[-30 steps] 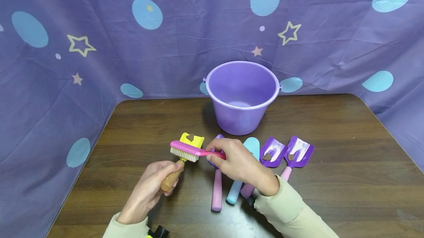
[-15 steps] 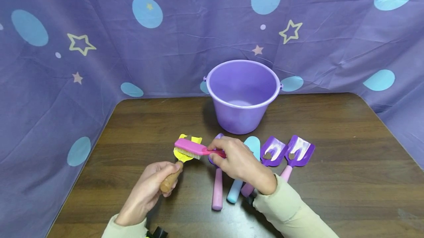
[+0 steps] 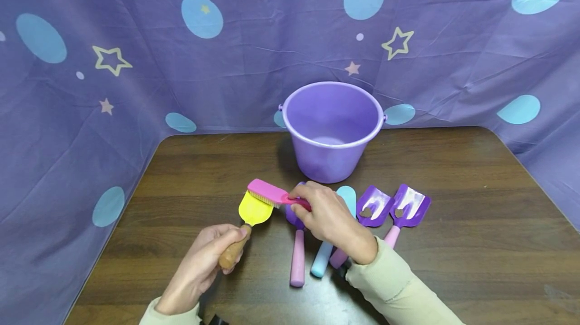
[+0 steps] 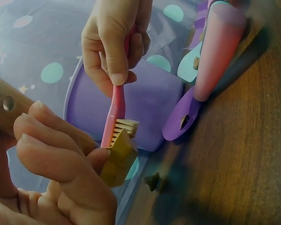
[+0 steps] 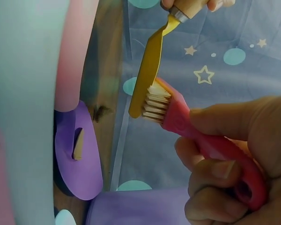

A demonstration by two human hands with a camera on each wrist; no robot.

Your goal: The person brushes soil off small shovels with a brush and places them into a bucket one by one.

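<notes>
Two tools are grasped on the near side of the purple bucket (image 3: 323,164). The left hand (image 3: 204,262) grips the wooden handle of the yellow shovel (image 3: 255,210), whose blade points toward the left foot of the bucket. The right hand (image 3: 328,217), just in front of the bucket, pinches the pink brush (image 3: 268,192) by its handle; the bristles touch the far part of the yellow blade.

The bucket stands upright, its mouth up, and its purple bottom can be seen inside. Close before it lies the purple trowel (image 3: 297,257), partly under the right hand, with one brown piece on its blade. Next comes the blue trowel (image 3: 348,196), then two purple shovels (image 3: 410,204) to the right front, each bearing a brown lump. On the near side also lies one dark clump (image 4: 153,182), rather blurred.

Behind the bucket passes the far edge of the table (image 3: 476,244), along the patterned cloth (image 3: 272,48); the tabletop extends to both sides, wider on the right.
</notes>
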